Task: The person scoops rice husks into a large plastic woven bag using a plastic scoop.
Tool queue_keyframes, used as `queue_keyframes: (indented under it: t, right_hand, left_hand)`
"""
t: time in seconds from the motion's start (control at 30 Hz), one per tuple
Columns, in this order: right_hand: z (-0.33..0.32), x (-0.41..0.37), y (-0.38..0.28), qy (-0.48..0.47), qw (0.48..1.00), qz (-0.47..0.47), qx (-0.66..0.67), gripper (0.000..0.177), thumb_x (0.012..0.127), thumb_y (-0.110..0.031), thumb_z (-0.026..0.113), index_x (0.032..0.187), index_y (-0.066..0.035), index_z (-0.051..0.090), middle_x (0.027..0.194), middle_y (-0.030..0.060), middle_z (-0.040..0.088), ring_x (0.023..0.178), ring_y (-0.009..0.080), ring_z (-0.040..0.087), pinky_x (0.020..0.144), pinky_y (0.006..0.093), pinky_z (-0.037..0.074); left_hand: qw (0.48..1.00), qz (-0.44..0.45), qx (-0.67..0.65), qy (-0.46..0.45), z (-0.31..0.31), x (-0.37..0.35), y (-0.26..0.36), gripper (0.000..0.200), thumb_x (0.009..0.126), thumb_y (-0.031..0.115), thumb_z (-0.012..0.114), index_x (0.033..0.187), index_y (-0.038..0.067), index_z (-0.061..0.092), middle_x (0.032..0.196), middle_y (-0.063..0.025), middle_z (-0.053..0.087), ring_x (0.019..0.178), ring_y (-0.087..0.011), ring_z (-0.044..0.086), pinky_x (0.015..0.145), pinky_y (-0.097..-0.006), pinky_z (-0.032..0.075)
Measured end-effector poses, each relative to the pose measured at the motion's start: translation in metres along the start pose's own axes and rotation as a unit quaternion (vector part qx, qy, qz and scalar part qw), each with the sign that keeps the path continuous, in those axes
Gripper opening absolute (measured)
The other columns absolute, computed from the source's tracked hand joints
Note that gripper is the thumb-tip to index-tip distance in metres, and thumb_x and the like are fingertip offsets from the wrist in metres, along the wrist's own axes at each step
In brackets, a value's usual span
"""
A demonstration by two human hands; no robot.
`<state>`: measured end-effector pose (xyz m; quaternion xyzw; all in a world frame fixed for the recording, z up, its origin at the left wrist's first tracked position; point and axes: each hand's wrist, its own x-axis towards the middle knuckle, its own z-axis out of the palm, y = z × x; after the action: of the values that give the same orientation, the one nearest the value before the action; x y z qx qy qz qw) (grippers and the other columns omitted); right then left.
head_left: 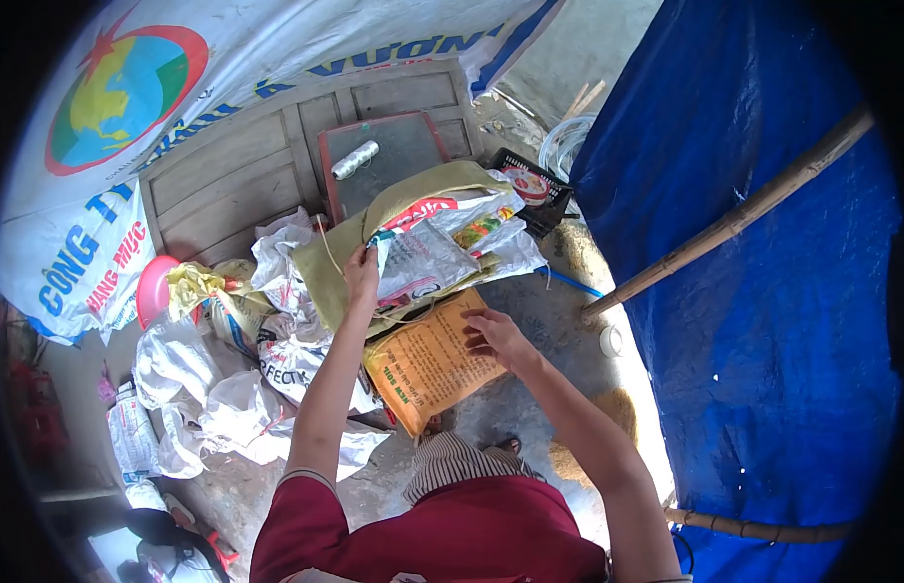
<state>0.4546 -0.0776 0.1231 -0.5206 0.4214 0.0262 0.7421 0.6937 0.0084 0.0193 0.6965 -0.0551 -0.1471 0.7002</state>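
My left hand (362, 274) is closed on the near left edge of a white printed sack (423, 255), which lies on an olive-green sack (321, 277). My right hand (493, 337) hovers over an orange sack (428, 360) with dark print, its fingers apart and nothing between them. That orange sack lies below the white one, close to my feet. Behind the pile, a roll of white twine (356, 159) rests on a dark board with a red frame (394, 146).
Crumpled white bags (233, 408) and a pink basin (156, 290) are on the left. A black crate (532, 189) stands at the back right. On the right, a blue tarp (763, 321) hangs behind a bamboo pole (734, 222). A white roll (610, 340) lies on the floor.
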Motion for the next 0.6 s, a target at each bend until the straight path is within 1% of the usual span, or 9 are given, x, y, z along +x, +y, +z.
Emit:
queue_keyframes:
  t: [0.1, 0.13, 0.2, 0.27, 0.33, 0.37, 0.4, 0.5, 0.6]
  right_hand:
    - [0.002, 0.004, 0.011, 0.003, 1.000, 0.016, -0.026, 0.032, 0.085, -0.021, 0.047, 0.111, -0.002, 0.049, 0.090, 0.0093, 0.054, 0.070, 0.0170, 0.057, 0.064, 0.0296, 0.050]
    - [0.002, 0.005, 0.015, -0.006, 0.999, 0.031, -0.030, 0.032, 0.085, -0.021, 0.047, 0.111, -0.002, 0.048, 0.091, 0.0098, 0.054, 0.071, 0.0176, 0.058, 0.064, 0.0305, 0.051]
    - [-0.001, 0.005, 0.022, -0.017, 0.998, 0.045, -0.035, 0.033, 0.085, -0.020, 0.047, 0.112, -0.002, 0.048, 0.092, 0.0102, 0.054, 0.072, 0.0182, 0.058, 0.064, 0.0313, 0.051]
    - [-0.007, 0.006, 0.025, -0.014, 0.997, 0.058, -0.042, 0.032, 0.085, -0.019, 0.046, 0.112, -0.002, 0.048, 0.094, 0.0105, 0.054, 0.074, 0.0193, 0.058, 0.064, 0.0319, 0.051]
    - [-0.013, 0.010, 0.028, -0.018, 0.998, 0.059, -0.025, 0.031, 0.085, -0.019, 0.046, 0.112, -0.003, 0.048, 0.094, 0.0105, 0.053, 0.074, 0.0195, 0.058, 0.064, 0.0319, 0.051]
    - [-0.016, 0.012, 0.029, -0.021, 0.998, 0.060, -0.008, 0.031, 0.085, -0.018, 0.046, 0.112, -0.003, 0.048, 0.094, 0.0105, 0.053, 0.074, 0.0198, 0.057, 0.064, 0.0318, 0.051]
    - [-0.020, 0.013, 0.030, -0.024, 0.998, 0.061, -0.011, 0.031, 0.085, -0.018, 0.046, 0.112, -0.003, 0.048, 0.094, 0.0105, 0.053, 0.074, 0.0198, 0.057, 0.064, 0.0318, 0.051]
    - [-0.030, 0.017, 0.034, -0.038, 0.997, 0.061, 0.012, 0.030, 0.086, -0.018, 0.045, 0.111, -0.003, 0.048, 0.093, 0.0102, 0.053, 0.075, 0.0202, 0.057, 0.066, 0.0318, 0.051]
    - [-0.048, 0.021, 0.035, -0.051, 0.997, 0.065, 0.012, 0.029, 0.086, -0.017, 0.045, 0.111, -0.003, 0.048, 0.093, 0.0101, 0.053, 0.076, 0.0205, 0.057, 0.066, 0.0319, 0.051]
  left_hand:
    - [0.979, 0.086, 0.184, -0.023, -0.004, -0.006, -0.018, 0.017, 0.079, 0.012, 0.056, 0.091, 0.000, 0.060, 0.078, -0.0145, 0.059, 0.070, -0.0227, 0.057, 0.064, -0.0306, 0.043]
    - [0.979, 0.088, 0.182, -0.024, -0.002, -0.009, -0.023, 0.017, 0.079, 0.012, 0.056, 0.091, 0.000, 0.060, 0.078, -0.0145, 0.059, 0.070, -0.0227, 0.057, 0.064, -0.0306, 0.043]
    - [0.945, 0.227, 0.231, -0.049, 0.003, -0.021, -0.029, 0.014, 0.077, 0.011, 0.056, 0.086, 0.001, 0.060, 0.075, -0.0181, 0.056, 0.069, -0.0321, 0.056, 0.063, -0.0355, 0.044]
    - [0.940, 0.191, 0.271, -0.081, 0.007, -0.033, -0.025, 0.016, 0.074, 0.011, 0.058, 0.087, 0.002, 0.059, 0.083, -0.0163, 0.056, 0.079, -0.0329, 0.055, 0.070, -0.0387, 0.043]
    - [0.853, 0.308, 0.404, -0.119, 0.010, -0.042, -0.029, 0.026, 0.072, 0.011, 0.060, 0.097, 0.004, 0.056, 0.100, -0.0146, 0.053, 0.093, -0.0318, 0.050, 0.080, -0.0411, 0.040]
    - [0.825, 0.270, 0.459, -0.188, 0.011, -0.044, -0.031, 0.050, 0.068, 0.017, 0.065, 0.112, 0.005, 0.047, 0.121, -0.0133, 0.040, 0.111, -0.0312, 0.038, 0.092, -0.0467, 0.031]
    - [0.826, 0.267, 0.460, -0.185, 0.012, -0.048, -0.032, 0.050, 0.068, 0.017, 0.065, 0.112, 0.005, 0.047, 0.121, -0.0133, 0.040, 0.111, -0.0312, 0.038, 0.092, -0.0467, 0.031]
    - [0.700, 0.269, 0.623, -0.222, 0.018, -0.056, -0.036, 0.084, 0.061, 0.028, 0.071, 0.127, 0.000, 0.029, 0.136, -0.0147, 0.020, 0.125, -0.0322, 0.021, 0.100, -0.0552, 0.017]
    - [0.655, 0.263, 0.677, -0.211, 0.027, -0.057, -0.034, 0.086, 0.059, 0.030, 0.074, 0.127, 0.001, 0.029, 0.137, -0.0154, 0.018, 0.126, -0.0352, 0.019, 0.100, -0.0564, 0.018]
